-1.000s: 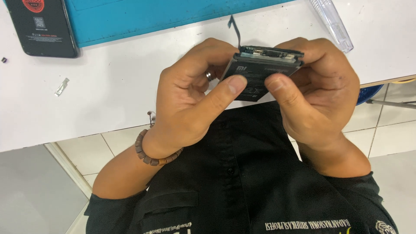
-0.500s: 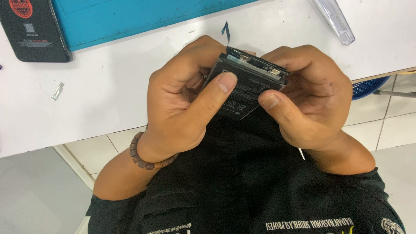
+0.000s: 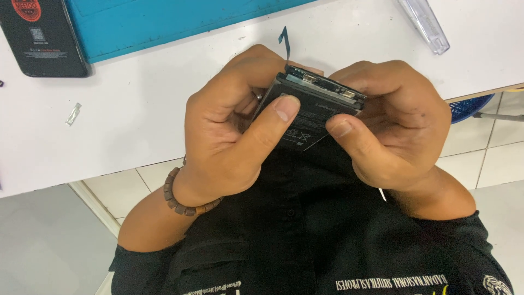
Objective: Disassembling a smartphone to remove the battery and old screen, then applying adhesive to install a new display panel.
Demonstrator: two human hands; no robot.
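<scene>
Both hands grip one opened black phone [image 3: 315, 107] held over my lap, just off the white table's edge. My left hand [image 3: 226, 131] wraps its left side, thumb pressed flat on the dark battery face. My right hand [image 3: 390, 123] clasps the right side, thumb on the phone's lower edge. The top edge shows bare circuit parts and small metal connectors. A thin dark blue strip [image 3: 284, 39] sticks up from behind the phone. A brown bead bracelet [image 3: 183, 198] circles the left wrist.
On the white table [image 3: 142, 114] lie a teal mat [image 3: 164, 22] at the back, a black flat phone-like slab [image 3: 41, 35] at far left, a small metal piece [image 3: 73, 113], and a clear plastic tool [image 3: 424, 24] at upper right. A blue stool [image 3: 468, 106] stands below right.
The phone has tilted and shifted slightly left and down in my hands. My left thumb has slid further across the battery face; the blue strip has moved left with it.
</scene>
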